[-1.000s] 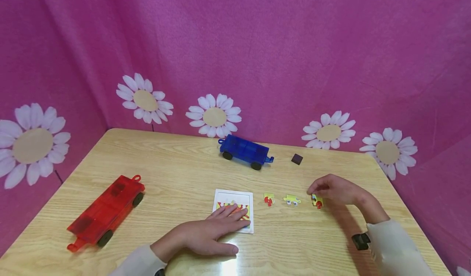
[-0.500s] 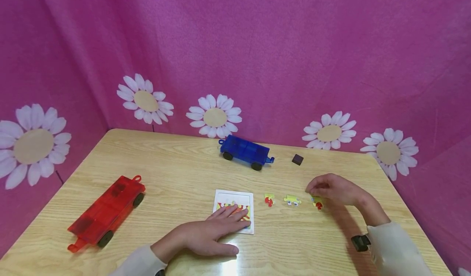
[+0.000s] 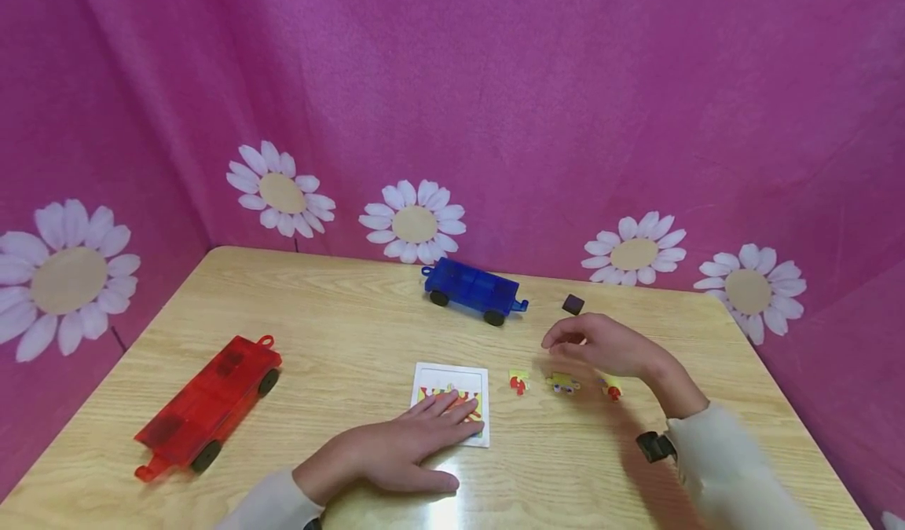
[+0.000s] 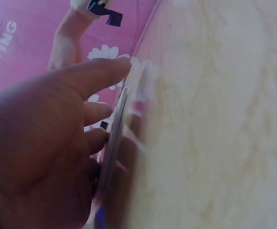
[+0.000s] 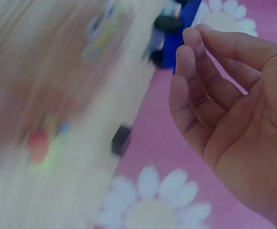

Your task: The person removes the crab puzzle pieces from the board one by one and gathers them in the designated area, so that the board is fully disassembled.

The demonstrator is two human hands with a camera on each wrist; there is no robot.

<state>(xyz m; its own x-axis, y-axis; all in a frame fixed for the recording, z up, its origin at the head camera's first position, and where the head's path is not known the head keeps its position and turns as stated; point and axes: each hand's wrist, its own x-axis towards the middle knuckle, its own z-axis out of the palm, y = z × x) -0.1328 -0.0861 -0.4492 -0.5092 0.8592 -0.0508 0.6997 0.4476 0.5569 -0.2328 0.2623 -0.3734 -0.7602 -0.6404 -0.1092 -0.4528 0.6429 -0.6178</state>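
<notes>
My left hand (image 3: 413, 447) lies flat with spread fingers on a small white-framed puzzle board (image 3: 448, 370), hiding much of its red and yellow picture. In the left wrist view the board (image 4: 115, 136) shows edge-on under the fingertips. My right hand (image 3: 608, 347) hovers above the table, fingers loosely bent and holding nothing, as the right wrist view shows. Below it lie a yellow puzzle piece (image 3: 562, 383) with printed eyes and a yellow-and-red puzzle piece (image 3: 612, 389). Another yellow-and-red puzzle piece (image 3: 519, 382) lies nearer the board.
A blue toy wagon (image 3: 472, 288) stands at the back of the table, with a small dark square block (image 3: 573, 304) to its right. On the left is a red toy wagon (image 3: 208, 404). A pink curtain (image 3: 509, 106) with daisies hangs behind the table.
My right hand has left the rightmost puzzle piece, rising and moving left over the middle piece. That rightmost piece stays on the table. My left hand has kept its place on the board.
</notes>
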